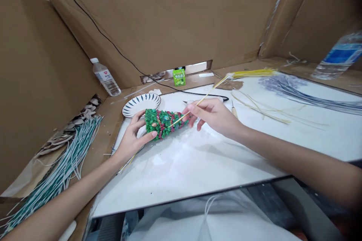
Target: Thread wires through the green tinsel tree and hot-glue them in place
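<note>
A small green beaded Christmas tree (166, 123) with pink-red garlands lies on its side over the white board, its wide base to the left. My left hand (137, 135) grips that base, thumb below and fingers behind. Between the thumb and fingers of my right hand (210, 115) is a thin yellow strand (209, 93), pinched above the narrow end. The strand's lower end meets the tree's beaded side; whether it goes in I cannot tell. Its upper end reaches toward a yellow bundle at the back. Behind the tree sits a white plate (131, 111) with blue marks.
Teal and white strands (70, 154) lie at left near a water bottle (106, 78). Farther back are a green packet (179, 77), a black cable (98, 30), and yellow strands (251, 74). Purple-tipped strands (305, 92), an awl (234, 111) and a large bottle (339, 58) are at right.
</note>
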`<state>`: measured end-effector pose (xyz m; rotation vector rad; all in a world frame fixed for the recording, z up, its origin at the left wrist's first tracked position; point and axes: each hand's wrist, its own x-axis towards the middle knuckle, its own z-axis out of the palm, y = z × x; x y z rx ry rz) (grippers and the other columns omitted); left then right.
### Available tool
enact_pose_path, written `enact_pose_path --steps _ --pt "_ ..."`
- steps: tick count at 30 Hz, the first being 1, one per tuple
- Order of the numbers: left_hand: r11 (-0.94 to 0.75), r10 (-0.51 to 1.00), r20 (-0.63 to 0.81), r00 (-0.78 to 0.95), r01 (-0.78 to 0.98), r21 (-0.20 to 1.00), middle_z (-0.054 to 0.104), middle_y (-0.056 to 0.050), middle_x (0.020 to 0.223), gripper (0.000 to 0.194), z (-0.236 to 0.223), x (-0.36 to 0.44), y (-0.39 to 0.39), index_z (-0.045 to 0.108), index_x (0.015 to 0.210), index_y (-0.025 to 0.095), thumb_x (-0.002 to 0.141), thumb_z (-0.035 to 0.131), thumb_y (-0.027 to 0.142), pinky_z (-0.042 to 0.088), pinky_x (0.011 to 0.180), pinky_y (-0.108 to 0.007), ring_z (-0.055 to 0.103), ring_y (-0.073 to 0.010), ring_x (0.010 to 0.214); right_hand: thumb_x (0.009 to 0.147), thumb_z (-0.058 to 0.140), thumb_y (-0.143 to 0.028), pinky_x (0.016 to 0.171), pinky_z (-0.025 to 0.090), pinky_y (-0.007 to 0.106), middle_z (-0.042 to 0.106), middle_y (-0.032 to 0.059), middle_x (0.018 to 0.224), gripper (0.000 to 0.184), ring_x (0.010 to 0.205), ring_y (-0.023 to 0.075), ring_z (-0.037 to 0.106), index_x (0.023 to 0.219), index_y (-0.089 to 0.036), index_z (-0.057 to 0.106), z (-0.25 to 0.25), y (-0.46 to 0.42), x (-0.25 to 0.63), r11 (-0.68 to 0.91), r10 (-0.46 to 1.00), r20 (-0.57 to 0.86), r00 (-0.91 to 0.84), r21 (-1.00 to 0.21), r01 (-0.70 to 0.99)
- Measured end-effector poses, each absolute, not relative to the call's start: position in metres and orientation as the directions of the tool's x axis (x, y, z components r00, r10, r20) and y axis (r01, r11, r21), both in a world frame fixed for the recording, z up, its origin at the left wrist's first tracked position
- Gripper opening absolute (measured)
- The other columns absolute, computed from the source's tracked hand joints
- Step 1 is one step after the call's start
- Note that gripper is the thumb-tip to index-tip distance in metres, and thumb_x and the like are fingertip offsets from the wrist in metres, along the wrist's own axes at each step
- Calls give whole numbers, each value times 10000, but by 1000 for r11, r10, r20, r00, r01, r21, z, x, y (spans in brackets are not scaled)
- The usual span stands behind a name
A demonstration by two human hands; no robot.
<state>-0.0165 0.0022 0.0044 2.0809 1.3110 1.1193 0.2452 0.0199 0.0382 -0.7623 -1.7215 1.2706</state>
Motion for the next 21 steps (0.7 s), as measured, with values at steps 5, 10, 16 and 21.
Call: enact_pose_path --steps 5,10,16,21 --pt "-465 883 422 207 524 714 353 -49 1413 243 4 -17 1 688 958 227 740 664 332 234 1125 -402 297 -257 1338 831 527 -469 437 491 179 668 89 896 376 603 102 621 854 -111 637 32 22 243 286 843 253 -474 -958 -2" --pt "-479 874 442 203 518 708 366 -29 1408 213 4 -18 1 692 932 249 733 672 323 233 1127 -420 301 -266 1334 831 522 -477 429 488 179 666 95 920 387 597 103 627 869 -109 633 28 25 244 270 849 233 -475 -963 10" --pt "-499 861 464 207 516 696 354 -33 1424 195 5 -17 1 692 901 230 727 675 317 245 1124 -423 293 -272 1341 838 512 -463 435 478 181 667 95 897 390 586 98 617 882 -98 643 26 24 243 330 842 264 -470 -942 63" --pt "-512 852 481 207 524 680 360 -38 1425 169 6 -17 1 687 841 215 718 680 330 245 1125 -417 307 -269 1335 866 479 -420 509 485 184 662 63 872 363 592 70 584 828 -115 672 27 14 244 515 789 398 -469 -844 151"
